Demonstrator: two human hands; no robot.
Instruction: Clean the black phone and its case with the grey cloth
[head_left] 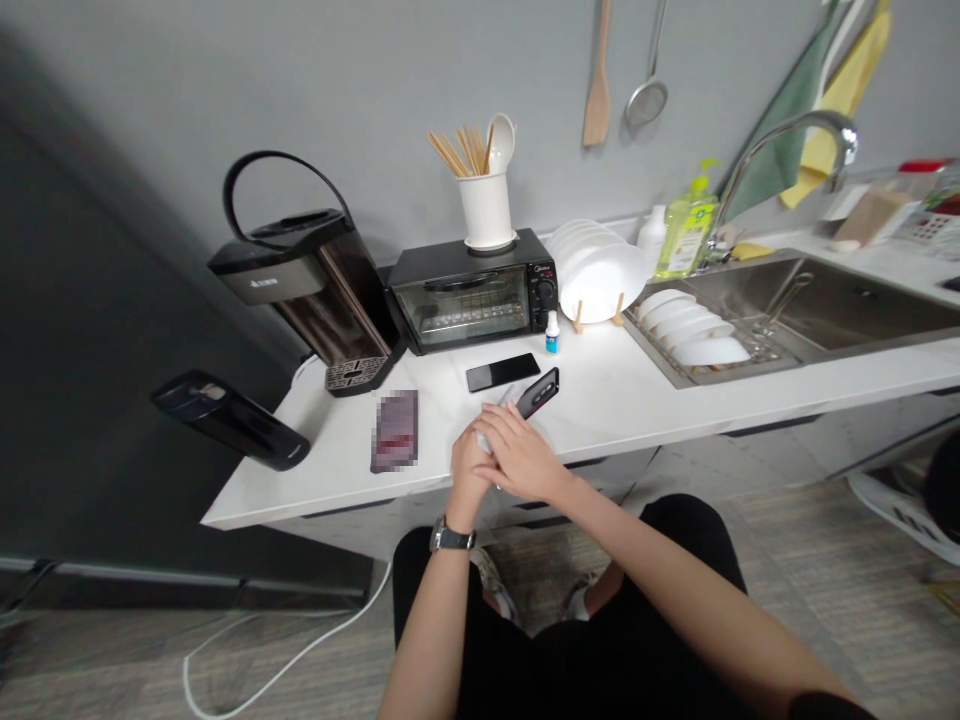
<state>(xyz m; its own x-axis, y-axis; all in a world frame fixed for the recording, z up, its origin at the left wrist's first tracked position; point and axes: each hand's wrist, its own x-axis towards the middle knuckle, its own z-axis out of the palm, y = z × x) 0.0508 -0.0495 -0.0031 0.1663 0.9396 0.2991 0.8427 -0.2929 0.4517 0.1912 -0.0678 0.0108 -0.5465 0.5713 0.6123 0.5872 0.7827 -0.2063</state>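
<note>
My left hand (470, 466) is closed at the near end of a dark phone (541, 392) whose camera lenses face up. Over it lies my right hand (521, 455), its fingers bent across the phone's middle and hiding much of it. A pale bit of something (483, 440), perhaps a wipe, shows under the right fingers; its kind is unclear. Just beyond the hands, a second black phone (503, 372) lies flat on the counter. A small white spray bottle with a blue label (553, 335) stands past it. Left of my hands lies a blurred-out purplish flat item (395, 430).
A black bottle (232, 420) overhangs the counter's (315, 480) left side. Behind stand a water dispenser (322, 300) and a toaster oven (472, 305) bearing a utensil holder (486, 212). White plates (600, 275) stand racked beside the sink (832, 345), which holds bowls (701, 335).
</note>
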